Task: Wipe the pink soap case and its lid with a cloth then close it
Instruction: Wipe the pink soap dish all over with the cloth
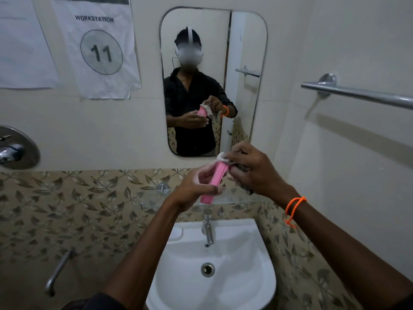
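Note:
A pink soap case part (215, 178) is held up in front of the mirror, seen edge-on, so I cannot tell whether it is the base or the lid. My left hand (196, 186) grips it around its lower half. My right hand (250, 168) holds a whitish cloth (222, 157) bunched in its fingers and presses it against the top end of the pink piece. Most of the cloth is hidden under that hand. The other part of the case is not visible.
A white washbasin (257, 271) with a chrome tap (207, 229) lies directly below my hands. A glass shelf (237, 195) runs along the wall behind them. A mirror (212, 41) hangs ahead and a towel rail (357, 95) sticks out at the right.

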